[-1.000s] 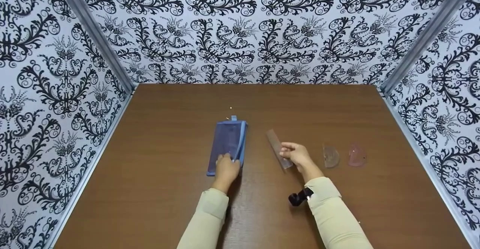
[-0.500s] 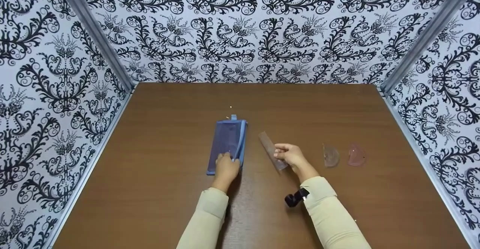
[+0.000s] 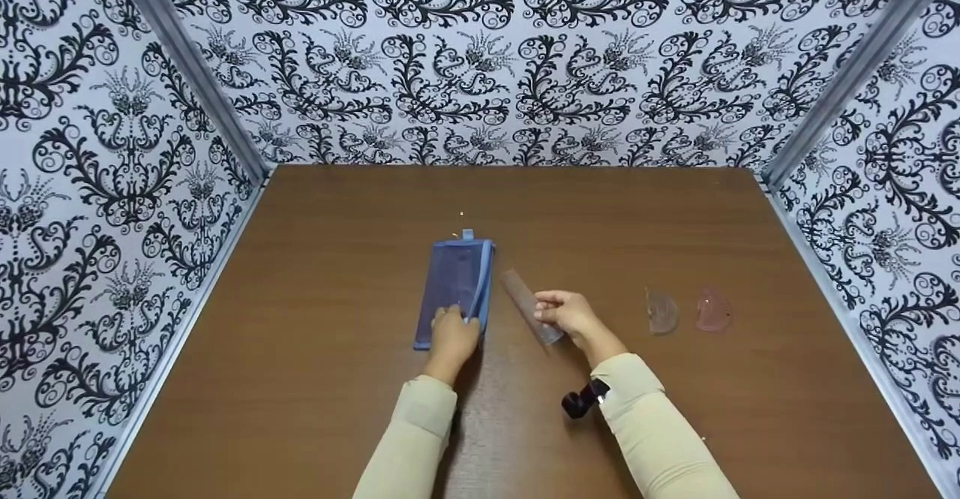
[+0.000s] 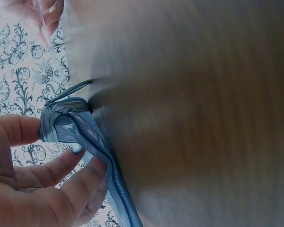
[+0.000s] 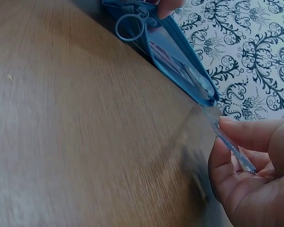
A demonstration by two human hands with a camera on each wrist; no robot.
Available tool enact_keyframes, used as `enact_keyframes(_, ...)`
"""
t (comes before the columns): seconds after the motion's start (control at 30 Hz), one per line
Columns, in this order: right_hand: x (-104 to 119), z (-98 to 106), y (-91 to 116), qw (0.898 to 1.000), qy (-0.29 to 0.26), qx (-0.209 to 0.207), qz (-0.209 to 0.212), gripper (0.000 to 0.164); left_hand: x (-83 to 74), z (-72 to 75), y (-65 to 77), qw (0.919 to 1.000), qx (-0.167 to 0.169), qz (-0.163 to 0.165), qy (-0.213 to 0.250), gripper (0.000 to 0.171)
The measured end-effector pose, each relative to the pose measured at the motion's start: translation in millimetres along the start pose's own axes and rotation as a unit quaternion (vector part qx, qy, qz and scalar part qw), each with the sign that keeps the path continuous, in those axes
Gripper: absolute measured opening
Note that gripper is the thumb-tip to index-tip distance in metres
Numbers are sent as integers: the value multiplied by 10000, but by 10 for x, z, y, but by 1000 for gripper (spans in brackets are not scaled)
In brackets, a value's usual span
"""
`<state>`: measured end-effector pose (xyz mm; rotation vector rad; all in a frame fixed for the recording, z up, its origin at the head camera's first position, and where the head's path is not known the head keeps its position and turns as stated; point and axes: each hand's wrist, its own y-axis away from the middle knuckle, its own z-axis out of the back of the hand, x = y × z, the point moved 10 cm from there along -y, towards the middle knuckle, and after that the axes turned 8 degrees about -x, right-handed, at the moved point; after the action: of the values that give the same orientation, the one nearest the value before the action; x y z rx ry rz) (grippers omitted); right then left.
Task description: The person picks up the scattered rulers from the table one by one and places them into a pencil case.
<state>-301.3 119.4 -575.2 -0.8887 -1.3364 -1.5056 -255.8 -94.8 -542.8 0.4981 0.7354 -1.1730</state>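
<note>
A blue mesh zip pouch (image 3: 452, 281) lies on the table, its zipped opening along the right side. At its near end my left hand (image 3: 454, 340) holds the edge, thumb on one side and fingers on the other in the left wrist view. The pouch (image 5: 180, 61) gapes in the right wrist view, showing thin items inside and a ring pull (image 5: 130, 27) on the zip. Between thumb and fingers my right hand (image 3: 570, 315) pinches a clear ruler (image 3: 523, 300), tilted just right of the pouch. In the right wrist view the ruler (image 5: 227, 142) points toward the pouch's far end.
Two half-round protractors lie to the right: a clear protractor (image 3: 661, 313) and a pink protractor (image 3: 714, 311). A black device (image 3: 581, 400) hangs at the right sleeve. Patterned walls (image 3: 480, 64) enclose the brown table (image 3: 337, 409) at the back and sides.
My right hand has carried the ruler leftward, closer to the pouch. The left hand and pouch have stayed in place.
</note>
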Motion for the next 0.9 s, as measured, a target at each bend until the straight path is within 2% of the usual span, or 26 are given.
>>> enact_keyframes(0.43,19,-172,62,9989,-194,419,-34,46,2,-3,-2,10000,22,37,-16,37)
enact_keyframes(0.9,41,-391,95,9968,-248,749,122,48,7,-7,-2,10000,63,17,-2,40)
